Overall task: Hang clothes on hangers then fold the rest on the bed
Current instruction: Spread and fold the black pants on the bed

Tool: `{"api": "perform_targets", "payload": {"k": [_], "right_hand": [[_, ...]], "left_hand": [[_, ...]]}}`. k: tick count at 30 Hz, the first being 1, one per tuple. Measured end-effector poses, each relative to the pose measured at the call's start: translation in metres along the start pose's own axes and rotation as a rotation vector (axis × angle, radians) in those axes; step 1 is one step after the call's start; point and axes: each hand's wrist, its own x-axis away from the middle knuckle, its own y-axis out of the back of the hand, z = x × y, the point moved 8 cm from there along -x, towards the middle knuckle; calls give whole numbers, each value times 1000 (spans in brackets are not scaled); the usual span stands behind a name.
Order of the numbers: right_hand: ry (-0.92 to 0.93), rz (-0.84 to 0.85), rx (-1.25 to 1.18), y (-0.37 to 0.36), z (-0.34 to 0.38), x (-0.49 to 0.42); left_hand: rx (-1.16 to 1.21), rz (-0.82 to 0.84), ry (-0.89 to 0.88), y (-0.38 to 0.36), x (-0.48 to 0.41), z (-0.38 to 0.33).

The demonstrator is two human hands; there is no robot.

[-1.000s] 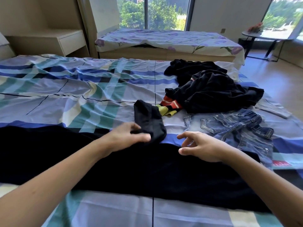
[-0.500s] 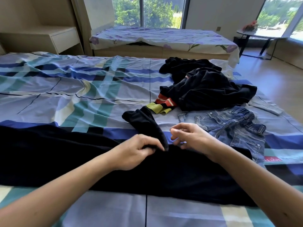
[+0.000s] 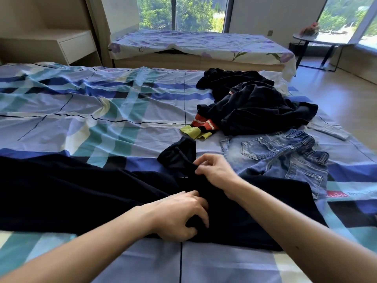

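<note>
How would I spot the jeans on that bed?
Look at the big bed with the blue and teal checked sheet. On its right side, just in front of the black clothes pile, lie the jeans. Their stitched denim pockets set them apart.

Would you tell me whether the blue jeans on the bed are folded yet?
Not folded: the blue jeans lie crumpled, waistband and pockets showing, on the bed.

- Sitting far left against the wall: a white nightstand [image 3: 75, 45].
- Lying under the window [image 3: 183, 13]: a floral-sheeted bench [image 3: 200, 43].
- Standing far right, carrying flowers [image 3: 310, 29]: a round table [image 3: 318, 40].
</note>
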Motion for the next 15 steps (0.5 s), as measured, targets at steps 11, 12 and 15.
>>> {"api": "perform_targets", "payload": {"k": [11,12,15], "right_hand": [[-382,117,298,141,-26,59],[-457,226,547,141,-41,65],[-423,278,958,142,-54,63]], "left_hand": [[73,-343,238,42,6,64],[20,-349,287,41,7,72],[-133,-298,410,35,8,86]]}}
